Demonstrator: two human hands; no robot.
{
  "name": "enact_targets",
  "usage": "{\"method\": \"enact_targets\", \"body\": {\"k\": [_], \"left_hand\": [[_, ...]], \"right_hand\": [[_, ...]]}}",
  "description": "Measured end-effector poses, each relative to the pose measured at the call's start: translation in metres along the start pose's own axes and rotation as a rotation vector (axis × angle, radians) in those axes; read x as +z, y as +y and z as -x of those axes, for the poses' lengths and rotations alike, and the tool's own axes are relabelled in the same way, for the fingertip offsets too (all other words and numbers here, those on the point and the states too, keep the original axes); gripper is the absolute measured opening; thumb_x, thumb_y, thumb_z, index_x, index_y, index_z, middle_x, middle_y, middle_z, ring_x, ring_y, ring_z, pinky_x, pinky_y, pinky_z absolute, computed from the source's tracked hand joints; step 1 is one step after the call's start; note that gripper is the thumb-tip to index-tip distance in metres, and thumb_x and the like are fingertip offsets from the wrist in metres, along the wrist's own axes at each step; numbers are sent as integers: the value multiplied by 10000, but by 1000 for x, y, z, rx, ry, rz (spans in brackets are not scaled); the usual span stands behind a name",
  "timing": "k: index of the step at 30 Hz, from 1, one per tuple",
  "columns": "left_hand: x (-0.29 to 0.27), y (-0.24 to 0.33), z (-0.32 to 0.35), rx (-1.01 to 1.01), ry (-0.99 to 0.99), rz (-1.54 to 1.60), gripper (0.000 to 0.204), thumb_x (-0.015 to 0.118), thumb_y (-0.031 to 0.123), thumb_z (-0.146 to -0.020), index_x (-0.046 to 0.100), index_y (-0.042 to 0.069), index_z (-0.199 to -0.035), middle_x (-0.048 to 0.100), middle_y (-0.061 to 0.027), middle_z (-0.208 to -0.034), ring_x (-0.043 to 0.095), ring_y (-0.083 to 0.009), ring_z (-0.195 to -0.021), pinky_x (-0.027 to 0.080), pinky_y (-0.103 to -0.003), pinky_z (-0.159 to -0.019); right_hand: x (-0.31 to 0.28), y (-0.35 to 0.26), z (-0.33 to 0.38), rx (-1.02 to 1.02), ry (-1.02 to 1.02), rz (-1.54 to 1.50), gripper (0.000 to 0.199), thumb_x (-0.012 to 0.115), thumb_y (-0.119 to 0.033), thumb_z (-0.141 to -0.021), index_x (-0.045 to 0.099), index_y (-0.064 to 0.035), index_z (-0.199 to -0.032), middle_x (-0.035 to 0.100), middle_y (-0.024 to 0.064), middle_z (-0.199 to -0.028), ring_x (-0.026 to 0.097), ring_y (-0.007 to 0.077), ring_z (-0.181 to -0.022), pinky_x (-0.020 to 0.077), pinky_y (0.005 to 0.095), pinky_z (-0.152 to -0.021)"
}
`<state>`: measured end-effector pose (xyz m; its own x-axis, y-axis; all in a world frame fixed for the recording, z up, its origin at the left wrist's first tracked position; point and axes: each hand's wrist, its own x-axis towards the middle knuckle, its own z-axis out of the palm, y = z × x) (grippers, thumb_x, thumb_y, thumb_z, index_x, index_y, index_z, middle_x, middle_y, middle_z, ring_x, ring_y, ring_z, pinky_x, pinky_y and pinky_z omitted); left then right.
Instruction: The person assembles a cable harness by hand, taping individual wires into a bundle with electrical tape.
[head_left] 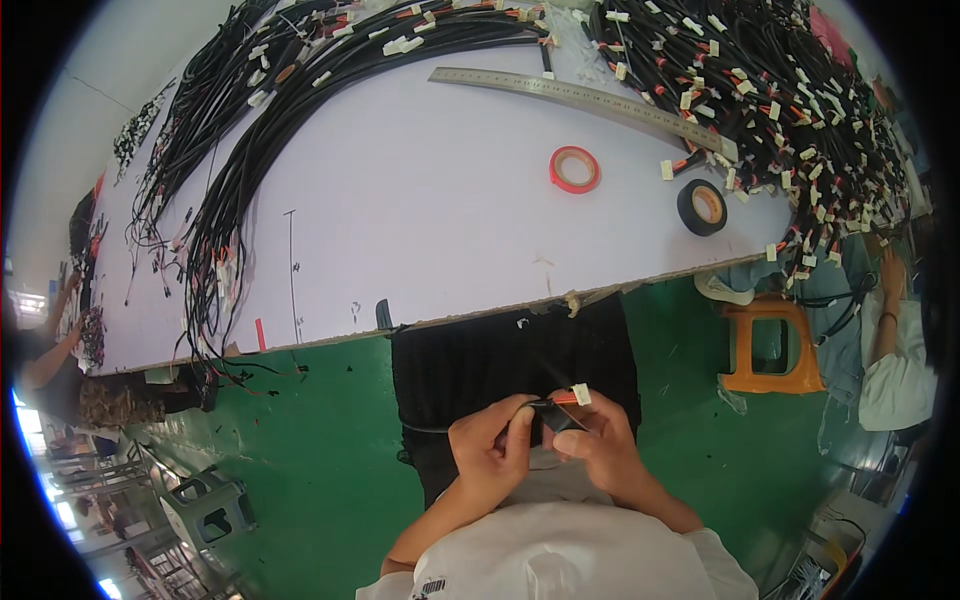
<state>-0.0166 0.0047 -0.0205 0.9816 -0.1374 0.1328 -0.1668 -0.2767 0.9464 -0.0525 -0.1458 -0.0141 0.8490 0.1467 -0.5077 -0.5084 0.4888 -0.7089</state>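
Observation:
Close to my body, below the table's near edge, my left hand (490, 445) pinches a black cable (428, 430) near its end. Short orange-red wires (565, 398) come out of that end into a small white connector (581, 394). My right hand (607, 452) is closed on a dark piece (572, 416) just under the wires, which looks like a roll of black tape; the fingers hide part of it. Both hands are almost touching, above a black cloth (515, 350).
On the white table (400, 200) lie a steel ruler (580, 97), a red tape roll (574, 170) and a black tape roll (702, 207). Cable bundles (330, 90) and connector-ended cables (760, 110) fill the back. An orange stool (775, 345) and another person's arm (888, 320) are at right.

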Motion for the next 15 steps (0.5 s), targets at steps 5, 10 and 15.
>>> {"method": "enact_targets", "body": {"k": [5,10,15], "left_hand": [[-1,-3,5,-306,-13,339,98,604,39,-865,647,-34,-914,626,-40,-769,515,-48,-654,414,-189,-575],[-3,-2,11,-327,42,404,110,593,49,-880,647,-34,-928,625,-36,-814,521,-54,-720,418,-190,-632],[1,0,6,-326,30,384,118,597,61,-882,636,-39,-933,611,-27,-771,496,-48,-664,395,-187,-589]], "right_hand": [[-4,16,-10,-240,-51,137,463,706,-34,-760,510,12,-1177,553,21,-968,520,64,-869,436,226,-805],[-2,15,-14,-306,-138,142,478,707,-12,-761,497,25,-1188,524,19,-993,519,85,-916,424,240,-853],[-17,22,-14,-218,-194,66,504,706,29,-737,493,24,-1194,515,34,-1027,525,110,-974,418,252,-878]]}}
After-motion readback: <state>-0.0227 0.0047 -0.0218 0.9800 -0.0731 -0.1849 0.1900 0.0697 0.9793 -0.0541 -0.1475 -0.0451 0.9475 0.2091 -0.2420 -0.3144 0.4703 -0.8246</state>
